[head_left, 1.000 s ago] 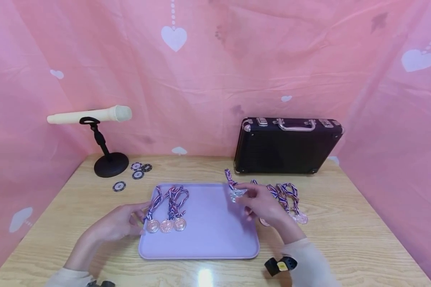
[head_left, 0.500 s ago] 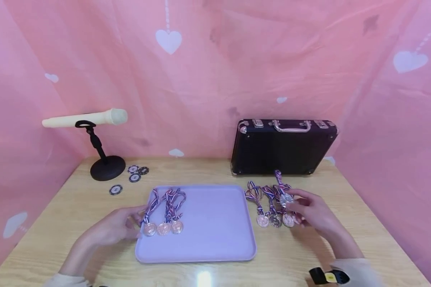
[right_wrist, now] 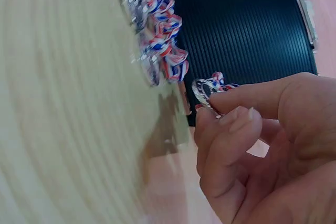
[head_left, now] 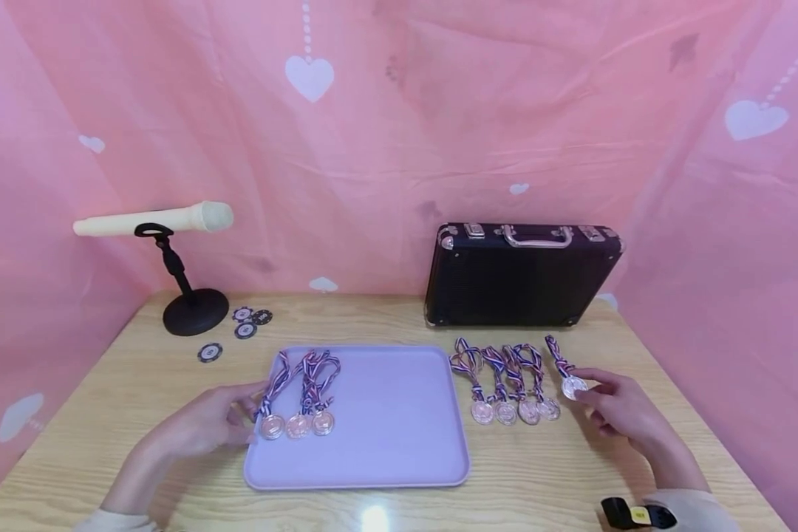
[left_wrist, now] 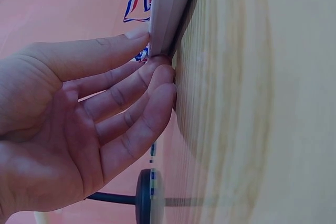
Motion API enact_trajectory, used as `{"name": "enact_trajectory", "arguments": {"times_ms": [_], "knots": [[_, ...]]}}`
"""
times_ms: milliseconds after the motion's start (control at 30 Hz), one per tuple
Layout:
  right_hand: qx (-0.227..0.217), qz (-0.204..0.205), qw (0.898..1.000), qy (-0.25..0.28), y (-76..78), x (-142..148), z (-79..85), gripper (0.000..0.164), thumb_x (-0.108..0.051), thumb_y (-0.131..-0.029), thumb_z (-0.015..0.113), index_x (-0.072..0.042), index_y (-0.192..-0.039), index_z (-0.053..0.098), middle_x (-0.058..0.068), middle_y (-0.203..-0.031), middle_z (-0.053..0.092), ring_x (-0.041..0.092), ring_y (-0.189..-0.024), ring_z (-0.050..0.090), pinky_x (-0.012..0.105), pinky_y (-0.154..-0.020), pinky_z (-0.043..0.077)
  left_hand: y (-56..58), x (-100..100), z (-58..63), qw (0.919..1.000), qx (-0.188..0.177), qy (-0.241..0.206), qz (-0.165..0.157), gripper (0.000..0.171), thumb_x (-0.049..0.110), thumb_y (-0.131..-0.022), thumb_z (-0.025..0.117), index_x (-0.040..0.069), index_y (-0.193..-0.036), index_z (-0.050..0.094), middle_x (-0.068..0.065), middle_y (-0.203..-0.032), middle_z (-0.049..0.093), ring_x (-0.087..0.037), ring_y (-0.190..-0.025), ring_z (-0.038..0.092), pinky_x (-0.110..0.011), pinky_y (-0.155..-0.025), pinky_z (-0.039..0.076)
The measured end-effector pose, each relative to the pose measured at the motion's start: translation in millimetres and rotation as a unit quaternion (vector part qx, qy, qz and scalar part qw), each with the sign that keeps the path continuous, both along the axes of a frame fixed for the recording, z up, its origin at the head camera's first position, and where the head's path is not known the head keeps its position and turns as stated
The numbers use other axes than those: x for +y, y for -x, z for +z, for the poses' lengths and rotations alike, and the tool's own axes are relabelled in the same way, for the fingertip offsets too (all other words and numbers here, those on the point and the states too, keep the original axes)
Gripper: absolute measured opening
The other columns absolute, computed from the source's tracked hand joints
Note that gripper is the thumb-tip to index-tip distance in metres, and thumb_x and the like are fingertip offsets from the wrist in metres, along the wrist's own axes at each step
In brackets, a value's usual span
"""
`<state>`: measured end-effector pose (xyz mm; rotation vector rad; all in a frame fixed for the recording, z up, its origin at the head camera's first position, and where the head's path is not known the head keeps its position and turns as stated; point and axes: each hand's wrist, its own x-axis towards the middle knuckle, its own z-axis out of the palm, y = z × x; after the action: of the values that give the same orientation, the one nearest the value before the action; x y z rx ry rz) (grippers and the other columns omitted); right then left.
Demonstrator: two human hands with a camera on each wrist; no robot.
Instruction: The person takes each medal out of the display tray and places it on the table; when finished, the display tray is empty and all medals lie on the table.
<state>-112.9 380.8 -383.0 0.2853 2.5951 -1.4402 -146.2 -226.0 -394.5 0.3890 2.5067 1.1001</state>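
Note:
A silver medal [head_left: 574, 388] with a striped red, white and blue ribbon is pinched between the thumb and fingers of my right hand [head_left: 621, 406], at the right end of a row of medals. In the right wrist view the same medal [right_wrist: 203, 94] stands on edge in the fingertips. My left hand [head_left: 206, 417] holds the left edge of the lilac tray [head_left: 399, 428], thumb at the rim and fingertips low against its side in the left wrist view. On the tray's left part lie three copper-toned medals [head_left: 298, 426], ribbons stretched toward the back.
Several medals [head_left: 505, 412] lie in a row on the table [head_left: 545, 480] right of the tray. Behind them stands a black case [head_left: 522, 284]. At the back left are a white microphone [head_left: 153, 221] on a black stand [head_left: 196, 310] and several poker chips [head_left: 245, 329].
My right hand has carried the silver medal rightward from over the tray, past the row of medals, to the row's right end. My left hand has stayed at the tray's left edge.

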Motion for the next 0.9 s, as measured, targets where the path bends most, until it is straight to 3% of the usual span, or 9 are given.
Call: {"name": "enact_trajectory", "arguments": {"times_ms": [167, 467, 900], "knots": [[-0.017, 0.009, 1.000, -0.016, 0.0, 2.7, -3.8, 0.052, -0.005, -0.102, 0.059, 0.011, -0.149, 0.045, 0.003, -0.080, 0.056, 0.010, -0.053, 0.046, 0.025, -0.047, 0.042, -0.6, -0.3, -1.1, 1.0000, 0.004, -0.004, -0.005, 0.081, 0.004, -0.083, 0.084, -0.002, -0.156, 0.047, -0.009, -0.111, 0.068, -0.019, -0.089, 0.066, -0.028, -0.074, 0.057], [-0.016, 0.013, 0.998, -0.062, 0.4, 1.9, -4.4, 0.049, -0.008, -0.099, 0.067, 0.007, -0.144, 0.055, 0.000, -0.068, 0.050, 0.012, -0.053, 0.049, 0.029, -0.048, 0.047, 0.7, -1.1, -1.6, 0.9999, 0.005, -0.009, -0.009, 0.083, 0.005, -0.084, 0.084, -0.002, -0.157, 0.046, -0.009, -0.110, 0.067, -0.019, -0.088, 0.065, -0.028, -0.073, 0.056], [-0.016, 0.023, 0.997, -0.073, -3.1, 2.3, -9.4, 0.044, -0.007, -0.098, 0.068, 0.007, -0.139, 0.057, 0.002, -0.068, 0.049, 0.013, -0.052, 0.048, 0.028, -0.047, 0.046, 0.5, -1.9, -2.1, 0.9999, 0.003, -0.003, -0.011, 0.082, 0.006, -0.086, 0.083, -0.002, -0.158, 0.044, -0.009, -0.110, 0.066, -0.019, -0.086, 0.065, -0.028, -0.070, 0.056]]}}
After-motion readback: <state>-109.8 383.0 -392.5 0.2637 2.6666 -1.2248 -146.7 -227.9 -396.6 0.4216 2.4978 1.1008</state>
